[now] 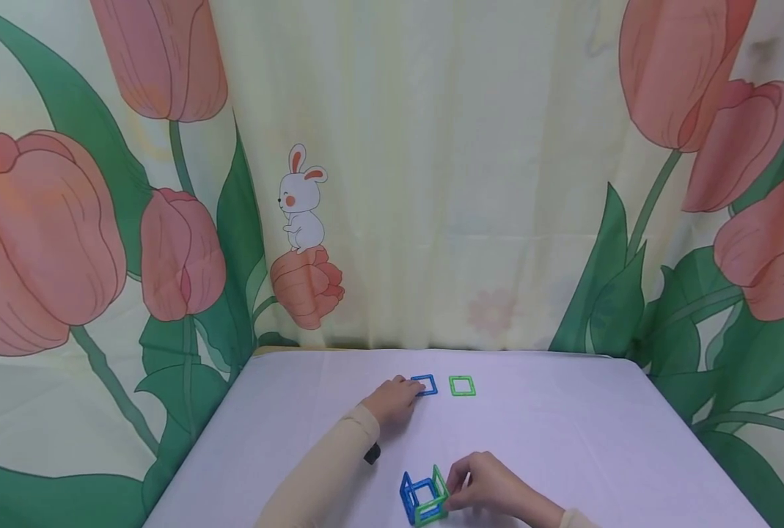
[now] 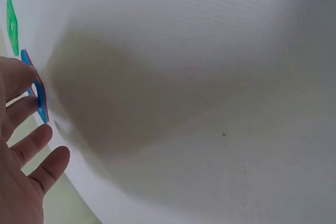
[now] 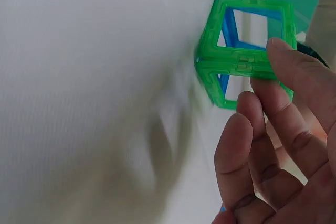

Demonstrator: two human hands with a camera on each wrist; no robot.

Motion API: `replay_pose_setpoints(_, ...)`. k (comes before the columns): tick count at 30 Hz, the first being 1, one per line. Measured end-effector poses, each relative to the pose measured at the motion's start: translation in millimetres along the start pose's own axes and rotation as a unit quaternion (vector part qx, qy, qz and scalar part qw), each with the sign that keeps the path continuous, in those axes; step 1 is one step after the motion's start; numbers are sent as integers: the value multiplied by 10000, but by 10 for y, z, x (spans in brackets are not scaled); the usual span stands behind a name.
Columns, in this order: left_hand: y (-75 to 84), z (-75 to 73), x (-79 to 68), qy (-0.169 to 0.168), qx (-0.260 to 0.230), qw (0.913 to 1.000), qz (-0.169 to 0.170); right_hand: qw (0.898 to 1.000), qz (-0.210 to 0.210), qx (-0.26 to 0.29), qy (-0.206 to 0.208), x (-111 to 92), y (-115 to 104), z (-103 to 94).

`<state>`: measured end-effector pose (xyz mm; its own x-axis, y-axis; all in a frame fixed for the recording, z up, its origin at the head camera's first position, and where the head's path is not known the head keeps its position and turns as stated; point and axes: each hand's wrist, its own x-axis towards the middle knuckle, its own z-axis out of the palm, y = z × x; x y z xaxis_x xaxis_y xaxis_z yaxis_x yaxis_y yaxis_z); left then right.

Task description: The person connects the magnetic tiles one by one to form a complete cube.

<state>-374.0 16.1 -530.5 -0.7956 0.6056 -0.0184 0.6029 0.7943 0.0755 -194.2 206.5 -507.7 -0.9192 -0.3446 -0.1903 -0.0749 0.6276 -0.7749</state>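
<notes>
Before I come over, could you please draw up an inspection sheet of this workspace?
Surface: pale table cover, lightly creased.
Job's things: blue square; green square lying apart, to its right; joined blue and green frames standing nearer the person.
Clutter: one small dark speck on the cover.
Hands: left hand pinches the blue square; right hand pinches a green edge of the joined frames.
Cables: nothing seen.
Surroundings: curtain printed with tulips and a rabbit.
</notes>
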Motion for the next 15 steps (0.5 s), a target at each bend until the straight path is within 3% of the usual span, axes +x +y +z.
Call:
replay_pose_setpoints(8,-17,-135,-71,312,793,9945,607,9992,92,384,71,-97,-101,170)
replay_pose_setpoints(15,-42,-134,-68,136,762,9953,580,9969,451,636,68,-118,-162,288)
